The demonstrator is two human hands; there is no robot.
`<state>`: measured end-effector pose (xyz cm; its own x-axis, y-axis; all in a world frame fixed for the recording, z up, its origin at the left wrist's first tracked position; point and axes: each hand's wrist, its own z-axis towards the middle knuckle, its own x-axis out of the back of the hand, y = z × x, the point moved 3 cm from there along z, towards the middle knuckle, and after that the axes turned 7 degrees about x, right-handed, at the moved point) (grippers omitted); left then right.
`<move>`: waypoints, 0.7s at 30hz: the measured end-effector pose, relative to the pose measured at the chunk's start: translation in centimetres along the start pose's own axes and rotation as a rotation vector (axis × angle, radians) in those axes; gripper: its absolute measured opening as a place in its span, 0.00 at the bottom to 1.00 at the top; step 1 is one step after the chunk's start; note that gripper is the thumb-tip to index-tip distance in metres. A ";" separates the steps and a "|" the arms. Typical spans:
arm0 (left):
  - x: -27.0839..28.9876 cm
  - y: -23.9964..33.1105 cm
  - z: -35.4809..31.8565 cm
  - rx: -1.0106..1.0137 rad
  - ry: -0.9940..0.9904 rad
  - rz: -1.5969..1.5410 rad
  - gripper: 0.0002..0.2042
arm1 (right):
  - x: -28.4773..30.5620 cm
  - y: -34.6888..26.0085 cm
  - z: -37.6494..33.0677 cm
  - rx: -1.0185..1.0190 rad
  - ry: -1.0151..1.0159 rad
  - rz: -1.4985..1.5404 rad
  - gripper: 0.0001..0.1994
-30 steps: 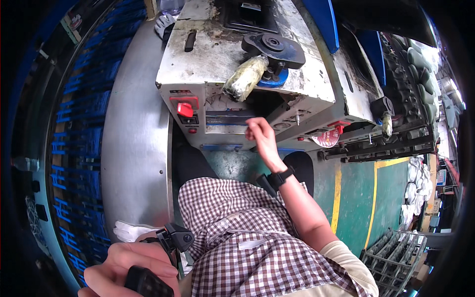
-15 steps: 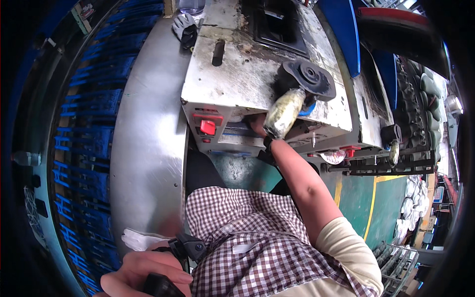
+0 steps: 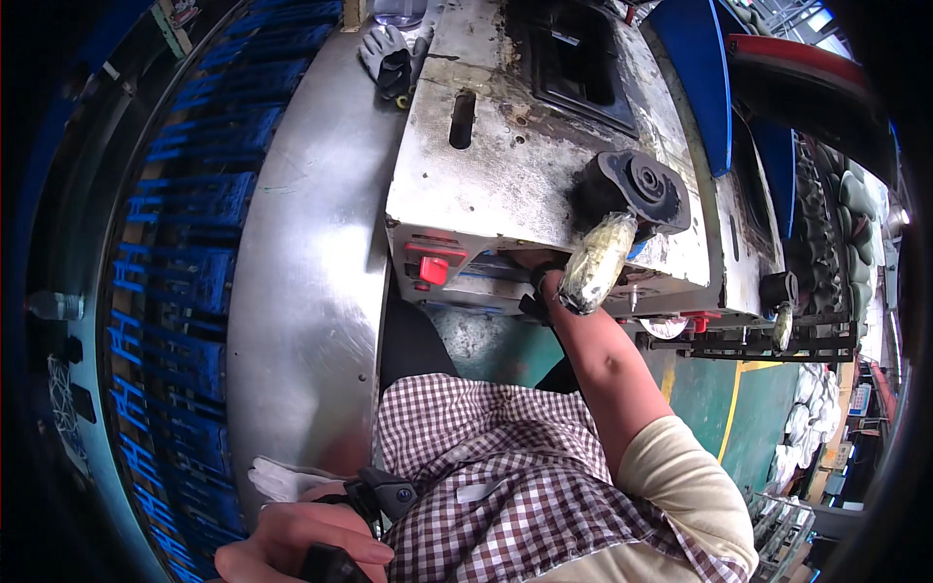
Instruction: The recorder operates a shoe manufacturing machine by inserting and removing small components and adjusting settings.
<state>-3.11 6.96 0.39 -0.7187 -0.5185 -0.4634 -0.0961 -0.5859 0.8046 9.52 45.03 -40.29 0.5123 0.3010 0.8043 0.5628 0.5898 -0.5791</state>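
White painted metal, chipped and stained with brown and black, makes up the machine [image 3: 476, 189] facing the person, and its front opening [image 3: 494, 262] sits just under the edge of the top, ahead of the body. This gap runs long from left to right, across the line of the right forearm [image 3: 604, 355], which reaches straight forward into it. The right hand [image 3: 531, 257] is therefore the nearer one, already partly inside; its fingers are hidden, so I cannot tell whether they are spread, closed or gripping anything. Inside, the visible part shows a bluish-grey strip behind a shadowed lip.

Just right of that hand, a handle [image 3: 599, 264] wrapped in crinkled, yellowish film slants from a black block [image 3: 649, 185] on the machine top down toward the person and to the left. Its lower end overlaps the forearm in view; whether they touch is unclear. On the opening's left, a red switch [image 3: 433, 270] stands out from the front panel.

The left hand [image 3: 292, 537] is well back at the lower left, fingers bent, beside a black object [image 3: 332, 564]; I cannot tell if it grips this. A white glove [image 3: 282, 479] lies near its wrist on the steel bench [image 3: 292, 311].
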 end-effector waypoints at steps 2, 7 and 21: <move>-0.1 0.0 -0.1 0.006 0.011 0.002 0.11 | 0.2 -0.1 -0.2 0.013 0.037 0.045 0.25; -0.2 -0.1 -0.6 0.019 -0.022 -0.006 0.12 | 2.1 0.1 -2.6 0.044 0.150 0.161 0.23; -0.4 0.5 -3.2 -0.112 -0.292 -0.106 0.23 | 8.5 -12.1 -11.5 -0.286 0.101 1.188 0.12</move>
<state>-0.64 4.87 -0.25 -0.8773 -0.2602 -0.4033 -0.1159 -0.7006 0.7041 14.50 31.79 -27.97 0.8452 0.4724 -0.2498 -0.1724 -0.2013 -0.9642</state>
